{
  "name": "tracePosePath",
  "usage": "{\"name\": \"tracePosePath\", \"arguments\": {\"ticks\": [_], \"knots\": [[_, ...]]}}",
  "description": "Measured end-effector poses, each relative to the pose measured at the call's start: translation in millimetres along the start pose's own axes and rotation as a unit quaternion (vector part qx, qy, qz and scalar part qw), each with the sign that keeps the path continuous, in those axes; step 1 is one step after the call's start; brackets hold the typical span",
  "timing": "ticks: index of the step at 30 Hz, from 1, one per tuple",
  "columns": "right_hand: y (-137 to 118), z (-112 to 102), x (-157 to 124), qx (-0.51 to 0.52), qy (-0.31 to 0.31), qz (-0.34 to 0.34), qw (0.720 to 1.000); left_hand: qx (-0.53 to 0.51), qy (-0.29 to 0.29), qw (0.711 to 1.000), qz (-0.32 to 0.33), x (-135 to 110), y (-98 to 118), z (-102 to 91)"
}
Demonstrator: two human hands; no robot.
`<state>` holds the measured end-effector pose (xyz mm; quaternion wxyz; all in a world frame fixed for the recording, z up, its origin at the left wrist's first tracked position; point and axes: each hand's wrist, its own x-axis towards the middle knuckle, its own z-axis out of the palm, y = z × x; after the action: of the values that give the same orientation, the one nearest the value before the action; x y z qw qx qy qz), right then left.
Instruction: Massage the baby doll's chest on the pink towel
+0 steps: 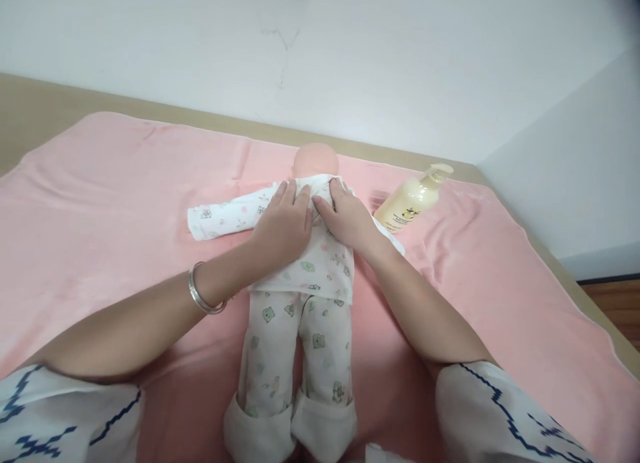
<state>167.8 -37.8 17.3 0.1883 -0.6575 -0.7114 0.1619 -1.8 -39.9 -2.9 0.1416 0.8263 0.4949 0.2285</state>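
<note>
A baby doll (316, 160) lies stretched out on a pink blanket (125, 176), its bald head toward the wall and no face showing. It wears a white printed top (320, 266) and matching trousers (325, 343) with turned-up cuffs. My left hand (285, 223) rests on the left side of the doll's upper body, fingers extended. On the right side, near the collar, my right hand (347, 216) lies with its thumb apart from the fingers. Neither hand appears to grasp anything. One sleeve reaches out to the left; my right hand and forearm partly hide the other.
A pale yellow pump bottle (407, 203) lies tilted on the blanket, right of the doll, close to the right sleeve. The tan table edge (200, 113) runs along a white wall (200, 43). A white item (383, 454) shows at the bottom edge.
</note>
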Motion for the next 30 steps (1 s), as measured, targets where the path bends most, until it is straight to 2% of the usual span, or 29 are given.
{"name": "tracePosePath", "arguments": {"ticks": [3, 8, 10, 17, 21, 27, 30], "knots": [[-2.8, 3.6, -4.0, -0.026, 0.009, -0.001, 1.000, -0.002, -0.009, 1.000, 0.009, 6.1, -3.6, -0.1], [-15.3, 13.7, -26.0, -0.081, 0.060, -0.025, 0.995, -0.017, -0.018, 1.000, -0.016, 27.8, -17.7, -4.6], [-17.3, 13.9, -27.8, -0.080, 0.062, -0.029, 0.994, -0.021, -0.016, 1.000, -0.017, 30.3, -19.2, -5.0], [-6.4, 8.6, -2.9, -0.008, 0.020, 0.012, 1.000, 0.019, 0.034, 0.999, -0.008, 11.2, -7.2, 3.3], [-7.2, 6.8, 0.1, -0.015, 0.022, 0.016, 1.000, 0.009, 0.040, 0.999, 0.012, 9.9, -7.8, 4.8], [-18.3, 6.6, -14.7, -0.088, 0.030, 0.025, 0.995, -0.031, -0.016, 0.999, -0.011, 26.9, -18.9, -3.8], [-17.9, 11.7, -19.9, -0.102, 0.064, -0.007, 0.993, -0.019, -0.040, 0.998, -0.038, 29.8, -18.6, -7.8]]}}
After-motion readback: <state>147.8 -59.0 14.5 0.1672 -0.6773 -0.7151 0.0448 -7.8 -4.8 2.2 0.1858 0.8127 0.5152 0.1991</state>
